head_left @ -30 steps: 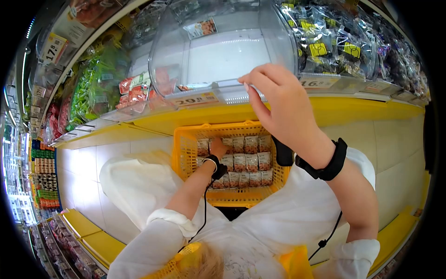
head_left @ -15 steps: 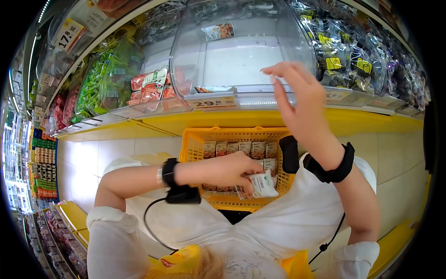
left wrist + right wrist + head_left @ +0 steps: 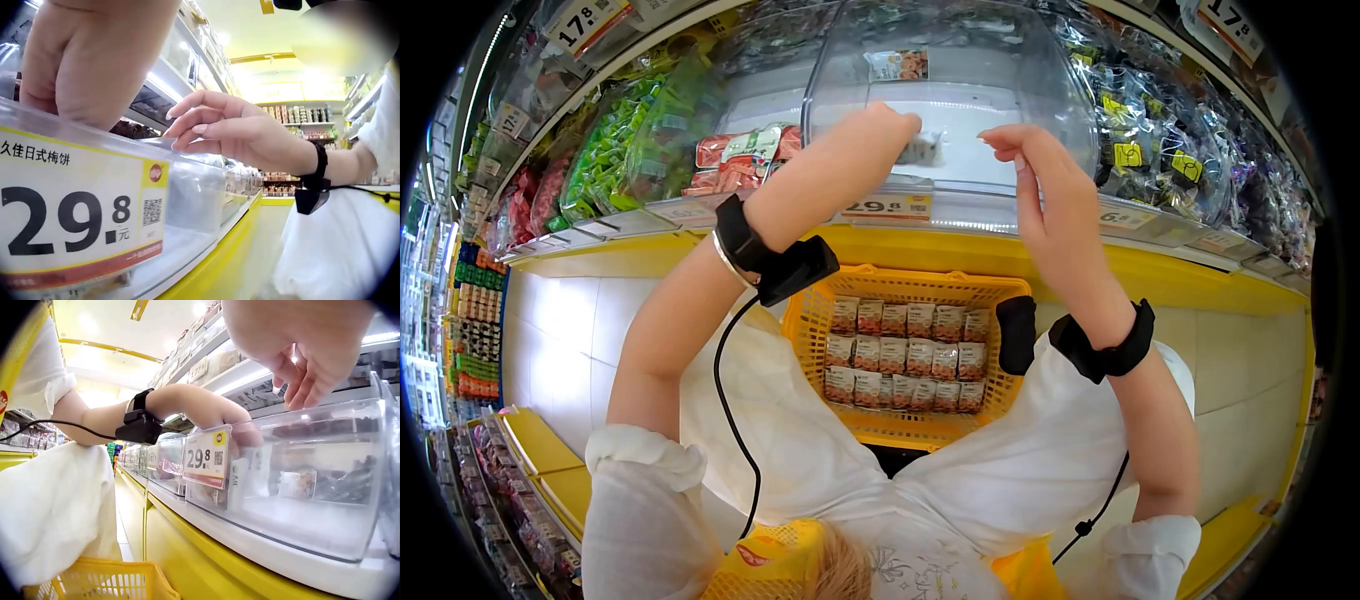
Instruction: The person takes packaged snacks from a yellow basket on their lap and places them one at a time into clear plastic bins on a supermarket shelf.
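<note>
My left hand is inside the clear plastic bin, reaching over its front wall. A small white snack packet, blurred in the head view, hangs from its fingers; in the right wrist view the packet shows through the clear wall. My right hand hovers at the bin's front edge with bent, relaxed fingers and holds nothing. Another packet lies farther back in the bin. Below, a yellow basket holds rows of small upright snack packets.
A 29.8 price tag hangs on the bin's front. Red packets and green packets fill bins to the left, dark packets those to the right. The basket stands between the person's knees, before the yellow shelf base.
My left hand went from the basket's back row to its front, gripping white packets there, then rose forward into the clear bin. My right hand stays near the bin's edge, shifting slightly right.
</note>
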The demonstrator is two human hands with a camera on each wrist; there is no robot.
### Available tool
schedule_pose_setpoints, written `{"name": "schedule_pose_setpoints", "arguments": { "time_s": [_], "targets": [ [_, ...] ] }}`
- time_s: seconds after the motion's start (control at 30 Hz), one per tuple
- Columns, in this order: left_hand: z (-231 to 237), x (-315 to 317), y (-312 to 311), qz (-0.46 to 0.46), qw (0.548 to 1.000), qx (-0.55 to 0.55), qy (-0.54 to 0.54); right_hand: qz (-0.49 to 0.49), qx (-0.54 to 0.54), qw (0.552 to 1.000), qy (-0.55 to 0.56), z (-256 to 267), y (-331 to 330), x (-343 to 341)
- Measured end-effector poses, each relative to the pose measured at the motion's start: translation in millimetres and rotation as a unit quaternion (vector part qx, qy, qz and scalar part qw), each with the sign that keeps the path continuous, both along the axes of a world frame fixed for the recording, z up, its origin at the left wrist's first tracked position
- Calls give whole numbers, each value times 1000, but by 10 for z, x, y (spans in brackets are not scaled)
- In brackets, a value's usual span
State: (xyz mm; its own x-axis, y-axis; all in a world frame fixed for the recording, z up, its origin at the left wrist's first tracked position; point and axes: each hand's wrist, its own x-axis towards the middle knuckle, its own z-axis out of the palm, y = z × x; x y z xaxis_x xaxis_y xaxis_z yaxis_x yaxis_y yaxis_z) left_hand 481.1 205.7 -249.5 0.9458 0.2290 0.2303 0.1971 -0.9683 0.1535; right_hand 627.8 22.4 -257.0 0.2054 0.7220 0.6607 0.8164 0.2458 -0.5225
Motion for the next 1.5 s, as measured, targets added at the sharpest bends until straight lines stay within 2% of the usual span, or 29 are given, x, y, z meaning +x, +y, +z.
{"name": "schedule_pose_setpoints", "arguments": {
  "time_s": [0.07,0.1,0.17,0.2,0.27,0.37,0.47,0.9,1.5],
  "targets": [
    [-18,-5,-5,17,996,-16,86,22,3,1000,20,2,22,-2],
    [19,-3,-4,16,996,-17,86,21,2,1000,20,8,30,-1],
    [130,8,2,35,980,-58,188,21,6,1000,20,21,45,0],
    [152,11,11,33,980,-58,190,19,6,1000,21,26,49,-7],
    [182,22,23,58,959,-80,264,9,10,1000,4,31,56,-21],
    [262,71,-60,67,956,-127,255,22,8,1000,6,24,76,-19],
    [39,125,73,27,963,-149,221,18,10,1000,-3,39,86,-32],
    [50,145,83,50,957,-141,249,33,-9,999,-11,-4,102,-55],
    [20,175,70,46,963,-155,214,32,-5,999,-17,-35,72,-26]
  ]
}}
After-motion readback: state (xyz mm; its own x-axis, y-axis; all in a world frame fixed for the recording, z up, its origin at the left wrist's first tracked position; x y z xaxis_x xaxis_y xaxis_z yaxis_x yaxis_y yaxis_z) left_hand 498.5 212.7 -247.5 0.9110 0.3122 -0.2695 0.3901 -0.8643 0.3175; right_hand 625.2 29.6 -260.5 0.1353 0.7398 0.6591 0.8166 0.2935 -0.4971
